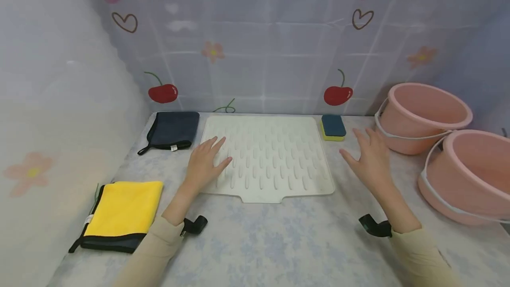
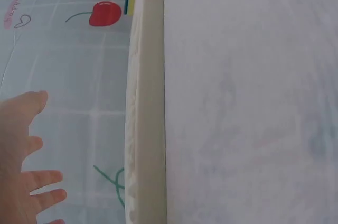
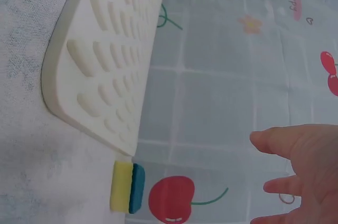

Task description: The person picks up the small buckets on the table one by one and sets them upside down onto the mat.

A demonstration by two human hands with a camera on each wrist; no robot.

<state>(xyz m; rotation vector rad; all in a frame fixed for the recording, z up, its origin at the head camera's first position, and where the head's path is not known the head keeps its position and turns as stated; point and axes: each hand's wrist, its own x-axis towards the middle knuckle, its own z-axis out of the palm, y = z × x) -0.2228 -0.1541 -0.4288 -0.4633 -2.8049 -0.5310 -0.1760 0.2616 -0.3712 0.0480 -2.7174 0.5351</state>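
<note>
A white ridged washboard [image 1: 263,158] lies flat on the table, its short tab toward the near edge. Over its left side is my left hand [image 1: 203,163], fingers spread and holding nothing. My right hand [image 1: 370,158] is off the board's right side, fingers also apart with nothing in them. Just beyond its fingertips sits a sponge [image 1: 333,127], dark blue on top and yellow below. In the right wrist view, the sponge [image 3: 127,187] stands by the corner of the washboard [image 3: 95,65]. The left wrist view shows the washboard's edge [image 2: 150,102] and my spread left fingers.
Two pink buckets [image 1: 410,134] [image 1: 446,189] with white handles stand at the right. A folded dark cloth [image 1: 175,129] lies at the back left, and a folded yellow cloth [image 1: 127,207] with black trim nearer on the left. A printed curtain [image 1: 263,48] hangs behind the table.
</note>
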